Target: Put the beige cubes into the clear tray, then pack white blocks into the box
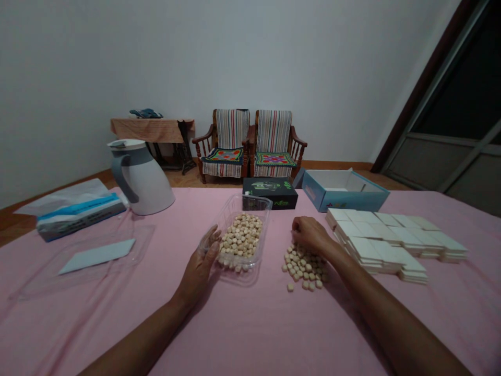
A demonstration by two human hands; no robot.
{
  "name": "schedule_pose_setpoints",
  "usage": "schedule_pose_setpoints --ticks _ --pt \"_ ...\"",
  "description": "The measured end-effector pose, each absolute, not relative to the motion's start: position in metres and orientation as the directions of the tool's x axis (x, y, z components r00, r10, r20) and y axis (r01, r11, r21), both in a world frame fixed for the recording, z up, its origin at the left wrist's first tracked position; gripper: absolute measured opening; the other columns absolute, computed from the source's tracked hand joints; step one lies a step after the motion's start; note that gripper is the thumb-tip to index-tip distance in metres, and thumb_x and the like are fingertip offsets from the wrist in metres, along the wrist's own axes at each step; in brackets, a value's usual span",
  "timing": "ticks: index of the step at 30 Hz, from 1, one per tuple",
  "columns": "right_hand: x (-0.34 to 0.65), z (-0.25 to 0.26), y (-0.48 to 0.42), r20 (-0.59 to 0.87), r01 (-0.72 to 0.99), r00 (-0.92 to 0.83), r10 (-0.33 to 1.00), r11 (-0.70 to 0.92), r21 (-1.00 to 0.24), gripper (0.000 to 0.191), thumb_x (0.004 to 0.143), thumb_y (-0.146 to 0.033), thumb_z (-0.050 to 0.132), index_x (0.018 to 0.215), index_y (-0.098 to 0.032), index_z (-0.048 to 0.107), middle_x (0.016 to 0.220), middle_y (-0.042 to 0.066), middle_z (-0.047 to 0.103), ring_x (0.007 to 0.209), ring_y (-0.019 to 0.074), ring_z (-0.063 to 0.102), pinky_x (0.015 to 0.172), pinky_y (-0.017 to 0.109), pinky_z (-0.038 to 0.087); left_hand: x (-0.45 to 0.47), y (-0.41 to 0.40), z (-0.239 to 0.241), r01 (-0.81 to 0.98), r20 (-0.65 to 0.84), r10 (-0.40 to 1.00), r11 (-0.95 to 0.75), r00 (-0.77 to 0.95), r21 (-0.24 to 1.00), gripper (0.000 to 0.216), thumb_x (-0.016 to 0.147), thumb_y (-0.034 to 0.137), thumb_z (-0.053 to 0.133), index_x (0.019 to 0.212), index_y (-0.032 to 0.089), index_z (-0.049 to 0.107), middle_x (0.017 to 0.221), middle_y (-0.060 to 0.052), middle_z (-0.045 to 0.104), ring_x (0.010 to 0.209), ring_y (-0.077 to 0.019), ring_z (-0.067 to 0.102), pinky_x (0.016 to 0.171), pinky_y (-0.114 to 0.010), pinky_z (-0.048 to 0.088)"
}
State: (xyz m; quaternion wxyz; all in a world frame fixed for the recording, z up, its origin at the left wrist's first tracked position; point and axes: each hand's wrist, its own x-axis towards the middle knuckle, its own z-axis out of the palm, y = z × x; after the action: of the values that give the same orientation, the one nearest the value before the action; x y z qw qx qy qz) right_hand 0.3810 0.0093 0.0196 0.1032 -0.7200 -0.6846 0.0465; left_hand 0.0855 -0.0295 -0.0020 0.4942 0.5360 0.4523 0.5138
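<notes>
A clear plastic tray [263, 204] holds several small beige pieces [241, 237] in the middle of the pink table. My left hand [201, 263] rests against the tray's left near side, fingers stretched along its wall. A loose pile of the same beige pieces [304, 267] lies on the cloth to the tray's right. My right hand [309, 233] hovers over the far edge of that pile with its fingers curled down; what they pinch, if anything, is hidden.
Stacks of flat white cards [391, 237] lie at the right. Behind are an open blue box [344, 189], a black box [270, 192], a white jug [139, 175], and a blue-white packet [78, 213]. A clear lid with a card [97, 253] lies left. Two chairs [250, 141] stand beyond.
</notes>
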Motion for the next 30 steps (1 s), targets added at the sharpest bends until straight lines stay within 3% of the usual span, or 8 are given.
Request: schedule_pose_setpoints --ticks 4,8,11,14,18,21,24,30 --pt "0.375 0.033 0.01 0.31 0.86 0.038 0.95 0.127 -0.494 0.016 0.07 -0.013 0.055 0.081 -0.015 0.065 0.079 0.004 0.066 0.071 0.0143 0.058 0.066 0.025 0.041 0.085 -0.028 -0.005 -0.043 0.086 0.994 -0.084 0.064 0.996 0.068 0.084 0.056 0.053 0.14 0.021 0.038 0.146 -0.014 0.042 0.133 -0.0278 0.041 0.109 -0.043 0.032" --pt "0.35 0.051 -0.002 0.396 0.565 -0.06 0.916 0.358 -0.743 0.013 0.073 -0.021 0.059 0.083 -0.016 0.066 0.072 0.001 0.064 0.066 0.0133 0.058 0.061 0.025 0.044 0.084 -0.027 -0.008 -0.039 0.081 0.995 -0.078 0.058 0.996 0.067 0.084 0.055 0.053 0.14 0.023 0.039 0.145 -0.013 0.044 0.133 -0.0277 0.041 0.109 -0.043 0.032" --pt "0.334 0.062 -0.012 0.411 0.314 -0.106 0.906 0.422 -0.851 0.021 0.076 -0.027 0.062 0.093 -0.017 0.065 0.087 0.005 0.069 0.076 0.0152 0.064 0.069 0.028 0.05 0.085 -0.028 -0.007 -0.027 0.091 0.994 -0.09 0.056 0.996 0.067 0.084 0.055 0.053 0.14 0.022 0.039 0.145 -0.013 0.044 0.133 -0.0277 0.042 0.11 -0.043 0.031" --pt "0.339 0.066 -0.012 0.41 0.255 -0.049 0.911 0.408 -0.877 0.021 0.077 -0.027 0.061 0.094 -0.016 0.065 0.091 0.006 0.07 0.083 0.0176 0.067 0.073 0.03 0.052 0.084 -0.029 -0.005 -0.029 0.102 0.993 -0.1 0.066 0.995 0.069 0.083 0.056 0.053 0.14 0.021 0.038 0.145 -0.014 0.045 0.133 -0.028 0.041 0.11 -0.043 0.032" --pt "0.373 0.056 0.004 0.405 0.586 0.093 0.91 0.279 -0.761 0.017 0.081 -0.019 0.053 0.091 -0.016 0.065 0.087 0.006 0.07 0.081 0.018 0.067 0.074 0.031 0.051 0.083 -0.027 -0.004 -0.013 0.116 0.991 -0.116 0.068 0.993 0.072 0.082 0.058 0.053 0.14 0.018 0.038 0.144 -0.015 0.044 0.133 -0.0284 0.042 0.11 -0.043 0.031" --pt "0.396 0.04 0.014 0.282 0.906 0.091 0.955 0.038 -0.421 0.027 0.081 -0.01 0.049 0.101 -0.015 0.066 0.1 0.011 0.069 0.097 0.0212 0.064 0.084 0.032 0.047 0.082 -0.025 -0.006 -0.009 0.128 0.99 -0.127 0.067 0.992 0.071 0.082 0.058 0.054 0.139 0.018 0.04 0.143 -0.015 0.046 0.132 -0.0288 0.043 0.111 -0.044 0.03" --pt "0.404 0.024 0.015 0.055 0.985 0.108 0.993 -0.099 -0.14 0.029 0.081 -0.009 0.048 0.105 -0.01 0.065 0.108 0.02 0.066 0.103 0.0279 0.061 0.082 0.036 0.046 0.082 -0.024 -0.009 -0.025 0.132 0.989 -0.13 0.07 0.991 0.07 0.082 0.057 0.055 0.139 0.019 0.04 0.142 -0.015 0.047 0.131 -0.0288 0.043 0.111 -0.044 0.029" --pt "0.399 0.015 0.012 -0.04 0.989 0.109 0.993 -0.112 -0.093 0.02 0.083 -0.019 0.052 0.091 -0.011 0.068 0.104 0.023 0.066 0.099 0.0331 0.062 0.077 0.04 0.044 0.084 -0.027 -0.007 -0.031 0.107 0.993 -0.106 0.053 0.994 0.068 0.083 0.056 0.054 0.139 0.021 0.04 0.143 -0.014 0.046 0.131 -0.0288 0.043 0.11 -0.045 0.031"
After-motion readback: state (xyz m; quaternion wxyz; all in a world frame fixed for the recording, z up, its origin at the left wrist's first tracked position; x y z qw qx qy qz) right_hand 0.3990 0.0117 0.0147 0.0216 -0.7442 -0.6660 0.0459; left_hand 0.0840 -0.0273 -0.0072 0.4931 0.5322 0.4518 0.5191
